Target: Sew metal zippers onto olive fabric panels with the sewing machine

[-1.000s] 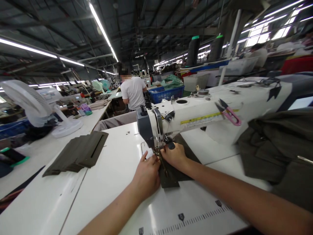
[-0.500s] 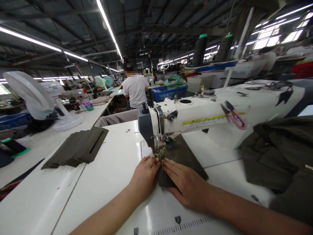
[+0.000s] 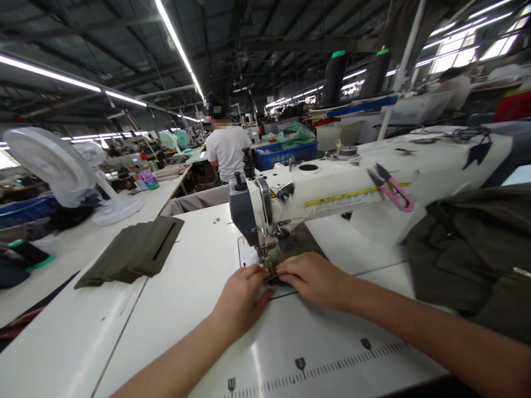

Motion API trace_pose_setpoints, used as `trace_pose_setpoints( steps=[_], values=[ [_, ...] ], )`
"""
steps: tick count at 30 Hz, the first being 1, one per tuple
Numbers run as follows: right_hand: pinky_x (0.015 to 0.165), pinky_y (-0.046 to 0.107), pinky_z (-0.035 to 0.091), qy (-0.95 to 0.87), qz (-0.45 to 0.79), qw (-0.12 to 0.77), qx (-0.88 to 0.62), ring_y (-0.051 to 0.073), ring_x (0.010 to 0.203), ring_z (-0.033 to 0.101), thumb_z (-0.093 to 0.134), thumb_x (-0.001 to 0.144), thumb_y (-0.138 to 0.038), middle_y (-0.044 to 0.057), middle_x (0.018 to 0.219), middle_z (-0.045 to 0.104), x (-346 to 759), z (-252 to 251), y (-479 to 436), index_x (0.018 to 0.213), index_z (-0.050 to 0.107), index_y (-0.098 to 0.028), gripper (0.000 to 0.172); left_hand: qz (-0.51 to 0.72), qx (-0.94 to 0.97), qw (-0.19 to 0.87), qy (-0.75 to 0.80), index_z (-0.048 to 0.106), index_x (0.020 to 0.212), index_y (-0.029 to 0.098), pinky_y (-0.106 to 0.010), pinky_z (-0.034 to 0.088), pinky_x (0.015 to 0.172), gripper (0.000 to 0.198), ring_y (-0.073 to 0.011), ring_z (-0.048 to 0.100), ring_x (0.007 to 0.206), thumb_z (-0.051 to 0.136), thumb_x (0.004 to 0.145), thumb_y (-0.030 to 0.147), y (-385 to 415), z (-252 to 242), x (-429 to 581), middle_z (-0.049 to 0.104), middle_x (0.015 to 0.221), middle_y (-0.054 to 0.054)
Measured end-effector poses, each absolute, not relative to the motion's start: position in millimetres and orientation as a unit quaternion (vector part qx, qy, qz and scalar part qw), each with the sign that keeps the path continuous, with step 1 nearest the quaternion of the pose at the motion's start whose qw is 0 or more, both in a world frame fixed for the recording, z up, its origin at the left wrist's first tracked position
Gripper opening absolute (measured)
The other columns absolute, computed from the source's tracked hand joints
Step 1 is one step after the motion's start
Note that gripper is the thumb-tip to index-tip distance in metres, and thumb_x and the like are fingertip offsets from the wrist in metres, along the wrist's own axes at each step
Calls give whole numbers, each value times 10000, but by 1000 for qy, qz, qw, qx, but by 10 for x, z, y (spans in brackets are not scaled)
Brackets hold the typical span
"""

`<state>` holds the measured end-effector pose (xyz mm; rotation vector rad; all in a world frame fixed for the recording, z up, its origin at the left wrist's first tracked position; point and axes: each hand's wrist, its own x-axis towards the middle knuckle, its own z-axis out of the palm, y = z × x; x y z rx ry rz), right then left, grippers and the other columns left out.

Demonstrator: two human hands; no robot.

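A dark olive fabric piece (image 3: 306, 241) lies flat under the presser foot of a white sewing machine (image 3: 344, 190). My left hand (image 3: 238, 296) grips its near edge just left of the needle area, fingertips together and thumb below. On the other side of the foot, my right hand (image 3: 317, 279) holds the same edge with its fingers pressed together on the cloth. Both sets of fingertips are close to the foot, and the hands hide part of the piece. A stack of matching fabric pieces (image 3: 128, 251) rests on the table to the left.
Pink-handled thread snips (image 3: 394, 190) sit on the machine arm. Dark garment fabric (image 3: 468, 254) is heaped at right. A white fan (image 3: 114, 207) stands on the left-hand table. Beyond the machine are a person in a white shirt (image 3: 228, 152) and a blue crate (image 3: 286, 155).
The fabric piece has moved away from me under the foot, so less of it shows on the near side. My right hand has moved forward with it; my left has barely shifted.
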<state>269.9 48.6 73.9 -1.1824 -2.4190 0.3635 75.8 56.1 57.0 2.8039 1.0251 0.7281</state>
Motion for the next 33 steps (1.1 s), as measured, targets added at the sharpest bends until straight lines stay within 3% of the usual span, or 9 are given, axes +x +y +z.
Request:
trace_pose_setpoints(
  steps=[3, 6, 10, 22, 29, 33],
  values=[
    [738, 294, 510, -857, 132, 165, -470, 199, 785, 655, 514, 817, -185, 65, 833, 703, 2647, 793, 403, 802, 701, -157, 189, 244, 909, 14, 337, 601, 876, 148, -292, 541, 636, 153, -168, 617, 693, 460, 820, 133, 566, 508, 755, 628, 826, -61],
    [776, 333, 516, -869, -12, 184, -459, 257, 907, 628, 566, 747, -108, 153, 1002, 659, 2557, 582, 249, 926, 679, -83, 213, 213, 929, -75, 293, 590, 874, 131, -331, 547, 638, 176, -192, 617, 705, 422, 834, 98, 541, 470, 772, 622, 796, -77],
    [786, 340, 527, -863, -188, 248, -398, 265, 928, 620, 450, 731, 39, 212, 1011, 638, 2508, 237, 148, 972, 642, 4, 310, 192, 934, -120, 277, 575, 838, 106, -324, 550, 619, 210, -190, 601, 684, 370, 843, 61, 506, 482, 804, 598, 773, -91],
    [787, 314, 538, -860, -216, 251, -388, 242, 902, 630, 434, 755, 30, 175, 986, 658, 2534, 194, 359, 949, 648, -16, 293, 211, 933, -107, 271, 567, 888, 115, -317, 545, 610, 229, -190, 590, 679, 338, 881, 109, 709, 469, 793, 581, 760, -84],
    [812, 315, 524, -865, -212, 237, -388, 245, 929, 619, 457, 774, 5, 191, 1007, 647, 2525, 194, 536, 952, 637, -7, 254, 240, 928, -27, 284, 556, 994, 157, -323, 546, 717, 219, -193, 618, 796, 375, 875, 118, 773, 439, 739, 610, 870, -89],
    [791, 288, 522, -866, -192, 234, -397, 219, 869, 630, 451, 781, 6, 173, 962, 659, 2521, 233, 654, 953, 624, -7, 245, 260, 921, -9, 289, 574, 946, 163, -302, 554, 677, 200, -186, 629, 757, 386, 882, 137, 840, 412, 737, 614, 833, -73]
  ],
)
